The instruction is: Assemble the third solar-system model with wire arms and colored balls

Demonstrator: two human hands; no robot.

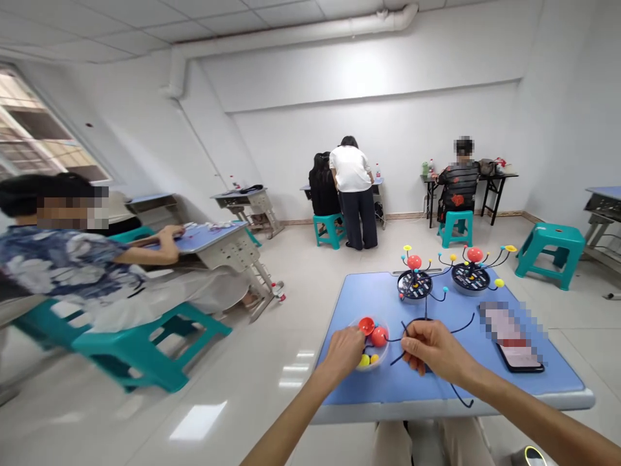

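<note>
A clear plastic bowl (383, 357) stands at the left of my blue desk. In it are a red half shell (366, 325), a red ball (379, 336), a yellow ball (364, 360) and other small parts. My left hand (346, 348) is over the bowl's left side, fingers curled inward; its fingertips are hidden. My right hand (431, 349) pinches a thin black rod (398, 358) between thumb and fingers. More bent black rods (462, 396) spread out around this hand, from a dark base mostly hidden beneath it.
Two planet models (414, 285) with red balls and coloured beads on rods stand at the desk's far side. A phone (521, 356) lies at the right. Green stools (550, 249) stand around. A person (72, 259) sits at a desk to the left; others are at the far wall.
</note>
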